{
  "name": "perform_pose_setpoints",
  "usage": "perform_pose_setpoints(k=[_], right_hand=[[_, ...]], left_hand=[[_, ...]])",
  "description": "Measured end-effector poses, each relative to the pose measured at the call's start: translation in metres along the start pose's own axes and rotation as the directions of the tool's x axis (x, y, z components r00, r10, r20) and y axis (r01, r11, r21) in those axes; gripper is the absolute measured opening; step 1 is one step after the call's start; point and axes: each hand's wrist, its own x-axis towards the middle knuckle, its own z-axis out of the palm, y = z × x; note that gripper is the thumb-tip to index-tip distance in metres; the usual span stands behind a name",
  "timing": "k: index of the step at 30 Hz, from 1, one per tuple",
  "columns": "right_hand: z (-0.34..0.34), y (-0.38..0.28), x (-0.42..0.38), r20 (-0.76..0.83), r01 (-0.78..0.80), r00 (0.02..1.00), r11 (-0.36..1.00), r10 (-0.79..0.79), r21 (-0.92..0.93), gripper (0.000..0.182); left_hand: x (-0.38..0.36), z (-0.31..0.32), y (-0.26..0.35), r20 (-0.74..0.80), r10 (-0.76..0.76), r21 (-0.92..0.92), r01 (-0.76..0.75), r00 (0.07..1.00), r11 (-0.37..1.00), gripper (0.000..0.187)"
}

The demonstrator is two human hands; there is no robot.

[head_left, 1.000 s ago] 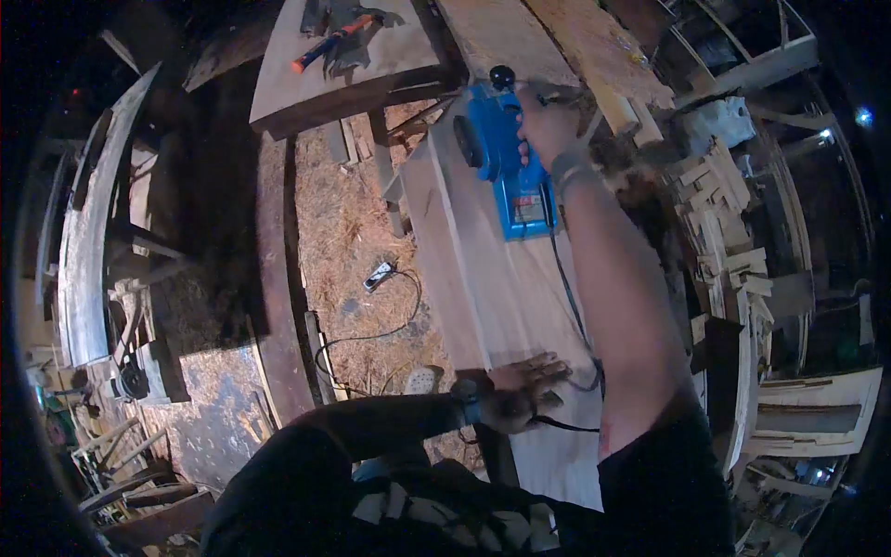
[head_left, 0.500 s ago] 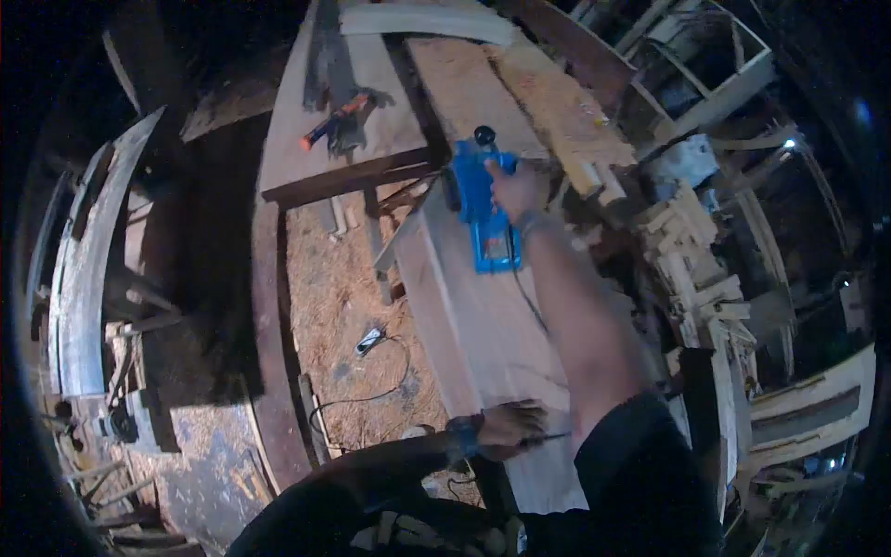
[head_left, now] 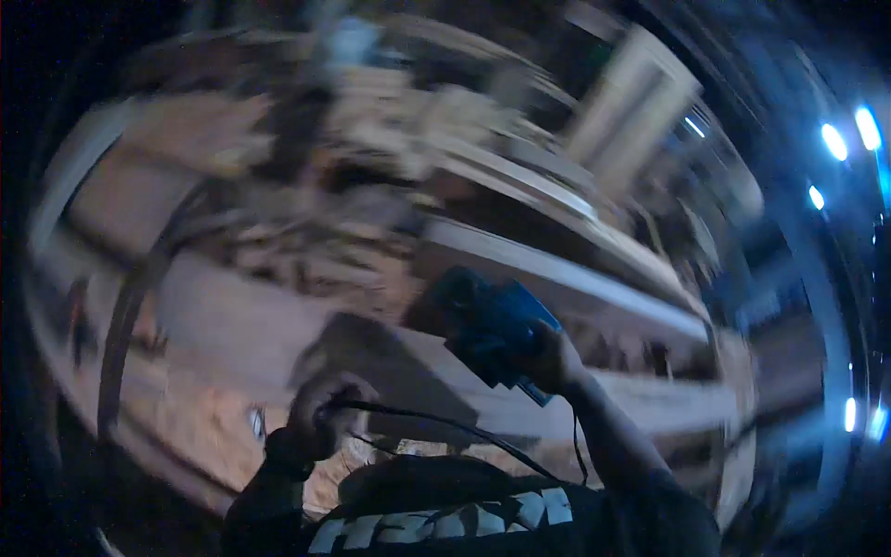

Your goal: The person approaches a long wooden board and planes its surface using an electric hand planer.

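Observation:
A blue power tool (head_left: 501, 325), dark in this light, is gripped by my right hand (head_left: 552, 360) over a pale wooden board (head_left: 594, 401). The fingers wrap round its handle. At the lower left my left hand (head_left: 327, 413) is closed round a black cord (head_left: 436, 422), which runs right across my front toward the right arm. A dark shadow lies on the wood between the hands. The view is smeared by motion, so fine detail is lost.
Long planks (head_left: 575, 278) and piled wood pieces (head_left: 316, 255) lie beyond the board. A dark beam (head_left: 125, 343) stands at the left. Bright lamps (head_left: 833, 141) shine at the right. A small pale object (head_left: 257, 422) lies left of my left hand.
The view has swung round to the right. The tool is now nearer my body, held in my right hand. My left hand has left the board and now holds the cord.

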Motion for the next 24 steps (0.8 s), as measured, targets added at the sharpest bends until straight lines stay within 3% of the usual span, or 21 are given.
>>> perform_pose_setpoints(k=[1, 3, 4, 5, 8, 9, 11, 13, 14, 15, 18, 19, 21, 22, 24], right_hand=[[-0.015, 0.021, -0.029, -0.033, -0.116, 0.992, 0.977, 0.123, 0.178, 0.055], [-0.044, 0.059, -0.101, -0.2, -0.053, 0.979, 0.998, 0.047, -0.025, 0.041], [-0.052, 0.075, -0.138, -0.283, -0.149, 0.947, 0.989, 0.149, 0.02, 0.043], [-0.056, 0.088, -0.172, -0.349, -0.229, 0.906, 0.971, 0.239, 0.072, 0.044], [-0.055, 0.13, -0.274, -0.491, -0.349, 0.784, 0.924, 0.38, 0.158, 0.048], [-0.052, 0.145, -0.306, -0.528, -0.367, 0.749, 0.914, 0.4, 0.17, 0.049], [-0.045, 0.185, -0.374, -0.549, -0.404, 0.694, 0.883, 0.466, 0.239, 0.053], [-0.037, 0.206, -0.441, -0.542, -0.506, 0.637, 0.828, 0.547, 0.24, 0.057], [-0.033, 0.216, -0.471, -0.532, -0.585, 0.602, 0.783, 0.595, 0.213, 0.06], [-0.03, 0.229, -0.5, -0.518, -0.657, 0.567, 0.731, 0.641, 0.185, 0.062], [-0.005, 0.288, -0.584, -0.475, -0.636, 0.569, 0.725, 0.671, 0.264, 0.066], [-0.014, 0.289, -0.604, -0.34, -0.7, 0.517, 0.617, 0.786, 0.361, 0.068], [-0.005, 0.305, -0.639, -0.319, -0.75, 0.448, 0.545, 0.835, 0.375, 0.07], [-0.002, 0.31, -0.653, -0.312, -0.774, 0.411, 0.508, 0.857, 0.377, 0.07], [0.011, 0.319, -0.682, -0.454, -0.687, 0.374, 0.57, 0.809, 0.45, 0.065]], left_hand=[[0.028, 0.013, 0.008, 0.096, 0.099, 0.079, -0.107, 0.99, 0.991, 0.022], [0.075, 0.061, 0.01, 0.27, -0.009, -0.007, 0.012, 0.963, 1.0, 0.019], [0.093, 0.089, 0.011, 0.342, -0.073, -0.023, 0.086, 0.937, 0.996, 0.018], [0.107, 0.12, 0.012, 0.471, 0.036, 0.041, -0.063, 0.881, 0.997, 0.015], [0.124, 0.238, 0.026, 0.727, -0.041, 0.305, -0.269, 0.685, 0.913, 0.015], [0.13, 0.278, 0.03, 0.859, 0.101, 0.225, -0.548, 0.502, 0.806, 0.021], [0.121, 0.385, 0.02, 0.857, 0.0, 0.261, -0.433, 0.516, 0.863, 0.036], [0.102, 0.48, 0.021, 0.903, -0.076, 0.299, -0.49, 0.424, 0.819, 0.041], [0.086, 0.527, -0.006, 0.929, 0.033, 0.199, -0.571, 0.37, 0.796, 0.045], [0.069, 0.575, -0.034, 0.941, 0.137, 0.099, -0.639, 0.31, 0.763, 0.049], [0.011, 0.691, -0.057, 0.994, 0.112, -0.083, -0.696, -0.003, 0.713, 0.054], [-0.01, 0.725, -0.067, 0.996, 0.019, -0.073, -0.694, -0.085, 0.716, 0.053], [-0.052, 0.778, -0.087, 0.952, -0.171, -0.055, -0.689, -0.255, 0.723, 0.05], [-0.068, 0.794, -0.093, 0.942, -0.159, -0.083, -0.664, -0.296, 0.743, 0.049], [-0.097, 0.823, -0.106, 0.926, -0.116, -0.14, -0.611, -0.36, 0.779, 0.046]])
